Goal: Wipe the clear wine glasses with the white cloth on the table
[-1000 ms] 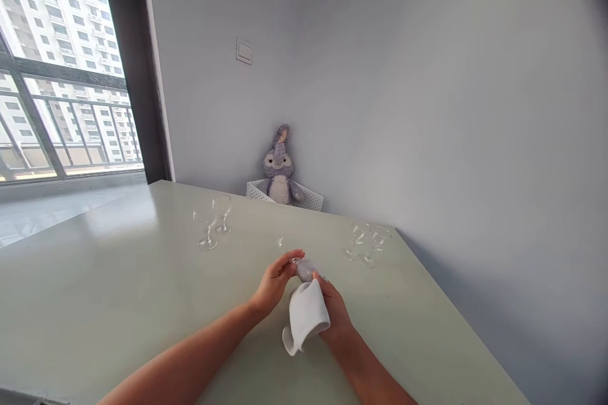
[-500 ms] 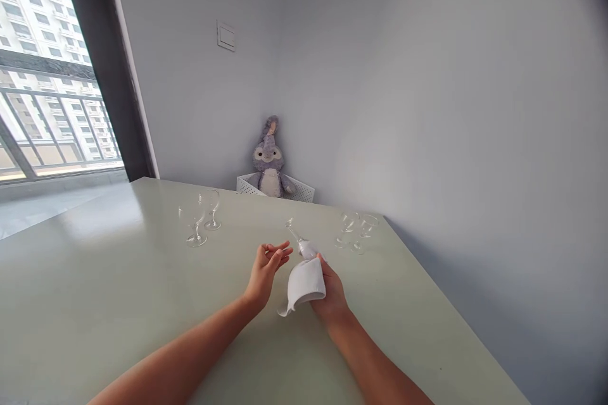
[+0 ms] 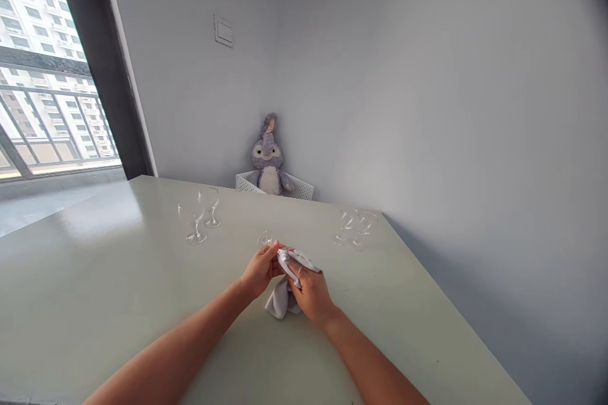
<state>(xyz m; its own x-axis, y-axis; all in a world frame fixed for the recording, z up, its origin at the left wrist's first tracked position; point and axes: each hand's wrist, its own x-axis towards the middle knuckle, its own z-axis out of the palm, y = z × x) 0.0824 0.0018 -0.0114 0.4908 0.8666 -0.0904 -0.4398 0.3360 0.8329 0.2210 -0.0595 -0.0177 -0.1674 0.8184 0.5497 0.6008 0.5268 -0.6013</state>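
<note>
In the middle of the head view, my left hand is closed on the stem of a wine glass, whose clear foot points up and away to the left. My right hand grips a white cloth pressed against the bowl end of that glass. Part of the cloth wraps over the bowl, and a loose fold hangs below the fingers toward the table. Cloth and fingers hide most of the bowl, so I cannot tell how much cloth is inside it.
On the pale green table, two stemmed glasses stand upright at the left and two smaller stemmed glasses at the right. Behind the far edge, a plush rabbit sits in a white basket. Grey walls meet at the corner.
My left hand has closed on the glass stem. My right hand has turned with the cloth, now against the bowl. The glass's foot has swung left and down.
</note>
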